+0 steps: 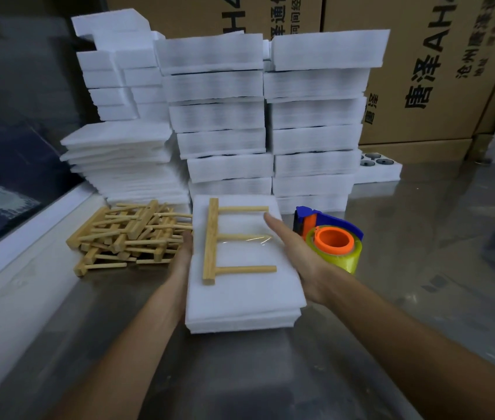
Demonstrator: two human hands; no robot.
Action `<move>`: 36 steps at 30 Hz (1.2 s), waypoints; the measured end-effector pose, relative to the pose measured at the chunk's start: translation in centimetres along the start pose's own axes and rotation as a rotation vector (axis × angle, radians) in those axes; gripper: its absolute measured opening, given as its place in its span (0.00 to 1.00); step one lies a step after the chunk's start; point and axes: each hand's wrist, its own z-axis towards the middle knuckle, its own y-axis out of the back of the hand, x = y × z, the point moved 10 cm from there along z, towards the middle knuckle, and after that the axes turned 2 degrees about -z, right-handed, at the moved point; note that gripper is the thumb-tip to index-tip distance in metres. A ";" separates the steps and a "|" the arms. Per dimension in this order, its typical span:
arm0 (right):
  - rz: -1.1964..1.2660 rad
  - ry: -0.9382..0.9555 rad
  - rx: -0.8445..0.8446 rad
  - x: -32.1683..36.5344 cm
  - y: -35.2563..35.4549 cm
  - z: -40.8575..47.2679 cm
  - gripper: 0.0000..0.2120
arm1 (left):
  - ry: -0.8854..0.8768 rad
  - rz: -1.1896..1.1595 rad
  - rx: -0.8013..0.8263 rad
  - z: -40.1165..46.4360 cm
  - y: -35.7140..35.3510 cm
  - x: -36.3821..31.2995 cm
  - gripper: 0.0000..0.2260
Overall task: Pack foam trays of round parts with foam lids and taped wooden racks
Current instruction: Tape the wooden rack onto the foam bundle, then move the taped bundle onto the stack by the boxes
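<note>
A white foam tray with its foam lid (240, 301) lies in front of me on the steel table. On the lid rests an E-shaped wooden rack (213, 242), with clear tape across its middle prong. My left hand (184, 257) holds the pack's left side, fingers hidden beneath. My right hand (296, 253) holds the right side, thumb lying on the lid's top.
A heap of wooden racks (125, 234) lies to the left. A blue and orange tape dispenser with a yellow roll (332, 239) stands on the right. Tall stacks of foam packs (267, 116) rise behind, with cardboard boxes (440, 71) beyond. An open tray of round parts (376, 166) sits at back right.
</note>
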 end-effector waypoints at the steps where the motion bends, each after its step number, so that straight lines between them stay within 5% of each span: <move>1: -0.028 0.020 -0.019 0.5 0.3 -0.1 0.22 | -0.020 -0.025 0.035 0.1 -0.5 -0.4 0.19; 6: -0.047 0.076 -0.129 2.8 1.8 -0.7 0.13 | 0.031 -0.050 0.266 -0.7 -4.5 -1.7 0.32; 15: -0.029 0.049 -0.224 4.7 5.9 -1.3 0.21 | 0.144 -0.050 0.557 -2.0 -10.0 -0.5 0.38; 18: 0.126 0.188 -0.271 6.6 8.7 -1.5 0.23 | 0.087 0.124 0.405 0.2 -9.8 0.0 0.31; 22: 0.362 0.359 -0.305 9.6 13.6 -3.0 0.26 | -0.235 0.604 0.144 2.8 -7.5 0.9 0.08; 29: 0.576 0.482 -0.509 10.0 23.5 -5.0 0.29 | -0.471 1.235 0.108 5.7 -9.7 3.3 0.08; 36: 0.661 0.375 -0.829 7.2 31.0 -5.1 0.27 | -0.667 1.422 0.077 6.7 -12.8 2.8 0.10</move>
